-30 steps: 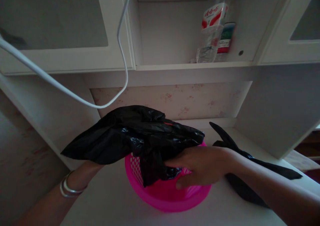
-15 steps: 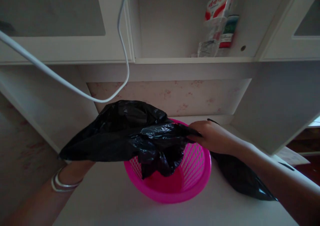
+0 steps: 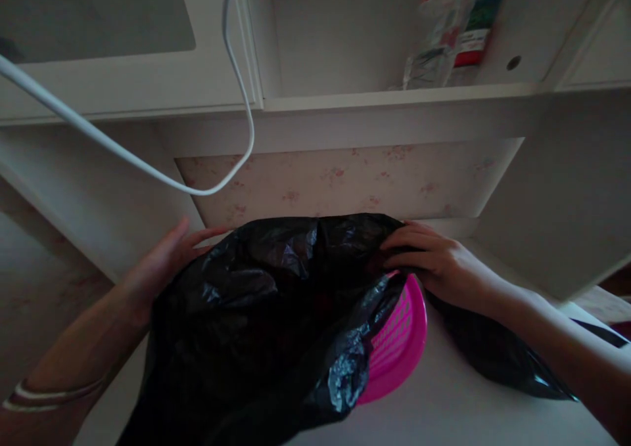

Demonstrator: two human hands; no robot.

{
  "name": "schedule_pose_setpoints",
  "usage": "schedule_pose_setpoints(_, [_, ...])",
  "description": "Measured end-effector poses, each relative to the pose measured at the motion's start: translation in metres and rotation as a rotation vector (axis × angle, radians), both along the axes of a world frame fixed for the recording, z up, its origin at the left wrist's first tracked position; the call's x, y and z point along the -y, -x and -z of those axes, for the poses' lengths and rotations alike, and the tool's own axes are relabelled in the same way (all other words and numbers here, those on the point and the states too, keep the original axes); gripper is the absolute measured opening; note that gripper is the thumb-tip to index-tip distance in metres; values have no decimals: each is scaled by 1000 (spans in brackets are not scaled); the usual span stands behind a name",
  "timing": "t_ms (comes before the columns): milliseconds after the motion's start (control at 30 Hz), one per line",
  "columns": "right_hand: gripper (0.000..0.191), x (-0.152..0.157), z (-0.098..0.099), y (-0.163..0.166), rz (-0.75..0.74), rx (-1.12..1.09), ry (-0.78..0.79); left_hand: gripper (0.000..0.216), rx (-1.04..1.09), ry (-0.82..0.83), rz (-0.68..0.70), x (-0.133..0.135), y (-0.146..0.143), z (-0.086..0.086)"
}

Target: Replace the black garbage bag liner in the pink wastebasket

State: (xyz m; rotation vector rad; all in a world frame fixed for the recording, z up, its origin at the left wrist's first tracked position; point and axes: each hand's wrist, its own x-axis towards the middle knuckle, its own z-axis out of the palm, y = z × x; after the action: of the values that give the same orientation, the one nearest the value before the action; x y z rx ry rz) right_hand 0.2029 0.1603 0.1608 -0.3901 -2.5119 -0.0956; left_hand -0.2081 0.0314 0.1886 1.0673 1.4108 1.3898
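A black plastic bag (image 3: 256, 328) is spread wide over a pink mesh basket (image 3: 399, 341) on a white desk top (image 3: 444, 413). Only the basket's right rim shows from under the bag. My left hand (image 3: 162, 262) is at the bag's far left edge, its fingers stretched along the plastic and partly hidden behind it. My right hand (image 3: 434, 262) pinches the bag's far right edge, just above the basket's rim. A bangle sits on my left wrist.
A second black bag (image 3: 497, 357) lies on the desk under my right forearm. A white cable (image 3: 148, 170) hangs in a loop in front of the cabinets. Bottles (image 3: 444, 32) stand on the open shelf above. White cabinet walls close in on both sides.
The bag was bunched above the basket; now it is pulled open and covers most of it. My left hand came up to the far left edge, my right moved to the far right edge.
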Motion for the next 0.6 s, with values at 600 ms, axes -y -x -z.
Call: schedule_pose_setpoints(600, [39, -4, -17, 65, 509, -380, 689, 53, 71, -48, -314, -9, 2, 51])
